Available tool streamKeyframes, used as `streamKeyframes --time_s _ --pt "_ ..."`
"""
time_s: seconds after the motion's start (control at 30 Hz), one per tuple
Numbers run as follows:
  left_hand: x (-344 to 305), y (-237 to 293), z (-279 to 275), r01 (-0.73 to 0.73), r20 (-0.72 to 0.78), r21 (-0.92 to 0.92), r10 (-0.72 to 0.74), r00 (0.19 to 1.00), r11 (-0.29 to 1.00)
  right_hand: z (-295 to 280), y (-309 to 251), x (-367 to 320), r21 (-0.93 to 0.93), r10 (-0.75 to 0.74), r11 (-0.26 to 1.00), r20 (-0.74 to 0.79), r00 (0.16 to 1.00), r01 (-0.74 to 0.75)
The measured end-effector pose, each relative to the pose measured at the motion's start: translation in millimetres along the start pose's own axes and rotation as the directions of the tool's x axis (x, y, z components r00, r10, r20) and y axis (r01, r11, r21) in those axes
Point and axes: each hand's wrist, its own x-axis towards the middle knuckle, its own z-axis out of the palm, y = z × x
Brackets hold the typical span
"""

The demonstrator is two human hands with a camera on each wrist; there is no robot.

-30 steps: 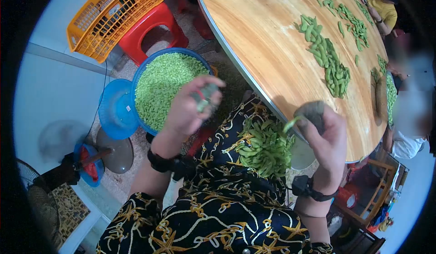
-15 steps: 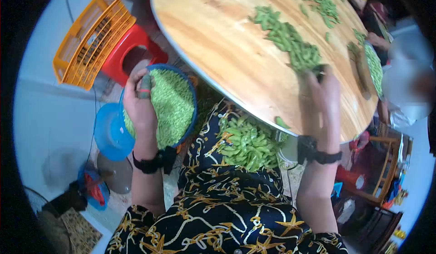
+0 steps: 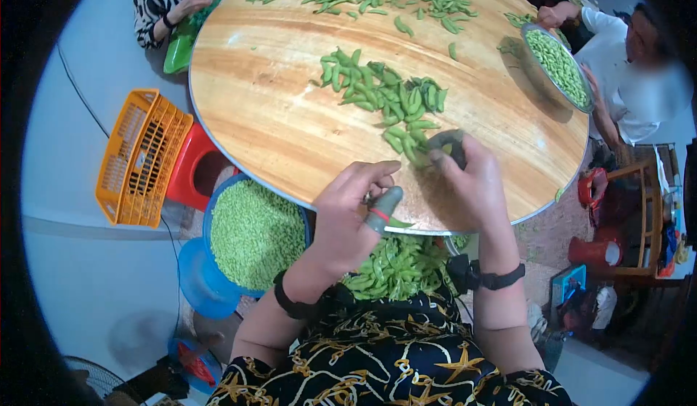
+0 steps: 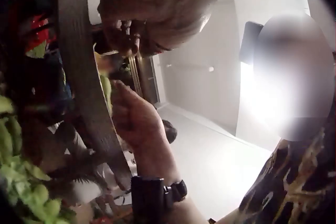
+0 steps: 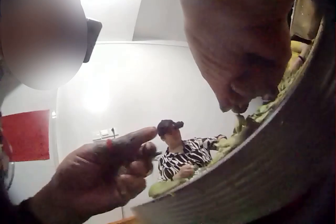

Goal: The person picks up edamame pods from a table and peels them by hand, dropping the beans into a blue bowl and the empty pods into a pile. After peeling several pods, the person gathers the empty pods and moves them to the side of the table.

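At the near edge of the round wooden table [image 3: 254,126], my left hand [image 3: 345,217] hovers with fingers loosely bent and nothing visible in them. A dark green cover with a red band sits on its thumb [image 3: 385,206]. A single green soybean pod [image 3: 400,223] lies by that thumb at the table edge. My right hand [image 3: 479,184], a dark cover on one finger, pinches a soybean pod [image 3: 417,155] at the near end of the pod pile [image 3: 363,83]. In the right wrist view its fingertips are right at a pod [image 5: 239,123].
More pods [image 3: 392,268] fill my lap below the table. A blue basin [image 3: 208,239] of shelled beans stands at left, near a blue basket [image 3: 190,279], a red stool [image 3: 185,166] and an orange crate [image 3: 109,181]. Two people sit across, one with a metal bowl [image 3: 581,102] of beans.
My left hand has come from over the bean basin to the table edge. My right hand reached from the lap side to the pod pile. The head view has swung toward the table.
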Motion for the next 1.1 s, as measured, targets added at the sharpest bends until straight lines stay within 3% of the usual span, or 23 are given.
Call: streamKeyframes --time_s 0.03,0.07,0.17,0.33,0.37,0.4,0.47,0.53,0.57,0.6,0.73,0.87,0.9,0.97,1.0,1.03,1.07,1.1 --pt "7 2 5 -0.047 0.008 0.041 0.047 0.999 0.998 2 0 -2 0.273 0.02 0.961 0.046 0.999 -0.032" --pt "11 4 11 -0.092 0.017 0.081 0.091 0.996 0.992 0 -3 -4 0.294 -0.014 0.956 0.059 0.998 -0.004" --pt "24 6 28 -0.097 0.057 0.054 0.094 0.994 0.994 -6 -6 -10 0.047 -0.136 0.99 0.122 0.983 0.131" --pt "31 3 34 -0.051 0.109 0.041 0.046 0.993 0.998 -18 -6 -17 0.025 -0.084 0.996 0.223 0.971 0.08" --pt "29 1 37 0.278 0.148 -0.263 -0.246 0.958 0.924 -21 -7 -18 0.202 0.032 0.975 0.288 0.957 -0.093" --pt "27 -4 41 0.282 0.151 -0.255 -0.25 0.956 0.925 -23 -7 -20 0.358 0.127 0.894 0.373 0.919 -0.269" --pt "24 -14 47 0.405 0.199 -0.654 -0.371 0.907 0.639 -26 -5 -22 0.353 0.089 0.908 0.366 0.926 -0.227" --pt "21 -17 46 0.434 0.238 -0.689 -0.385 0.892 0.58 -29 -4 -24 0.346 0.048 0.921 0.362 0.931 -0.182" --pt "21 -17 45 0.458 0.276 -0.725 -0.393 0.877 0.514 -30 -5 -24 0.418 0.048 0.874 0.434 0.9 -0.248" --pt "21 -14 45 0.46 0.271 -0.721 -0.399 0.876 0.518 -30 -6 -25 0.48 0.04 0.818 0.505 0.862 -0.319" --pt "23 -4 43 0.41 0.159 -0.525 -0.388 0.908 0.746 -38 1 -22 0.525 -0.046 0.782 0.586 0.809 -0.336" --pt "19 -4 44 0.335 0.073 -0.235 -0.327 0.942 0.912 -30 1 -23 0.475 -0.023 0.827 0.563 0.826 -0.3" --pt "19 -5 46 0.336 0.075 -0.236 -0.327 0.942 0.912 -27 3 -25 0.489 -0.002 0.819 0.526 0.851 -0.3" --pt "17 -6 48 0.161 0.013 -0.164 -0.161 0.987 0.973 -20 1 -31 0.496 0.026 0.814 0.489 0.872 -0.303" --pt "16 -8 48 0.161 0.013 -0.167 -0.161 0.987 0.973 -16 -2 -34 0.515 0.008 0.822 0.416 0.909 -0.242" --pt "14 -9 48 0.138 0.031 -0.289 -0.135 0.99 0.947 -14 -3 -36 0.529 -0.013 0.829 0.339 0.941 -0.179" --pt "12 -11 47 0.117 0.045 -0.408 -0.108 0.993 0.905 -13 -4 -38 0.526 -0.01 0.831 0.34 0.94 -0.181" --pt "10 -12 44 0.118 0.045 -0.411 -0.11 0.993 0.904 -13 -5 -40 0.552 0.015 0.795 0.397 0.918 -0.252"
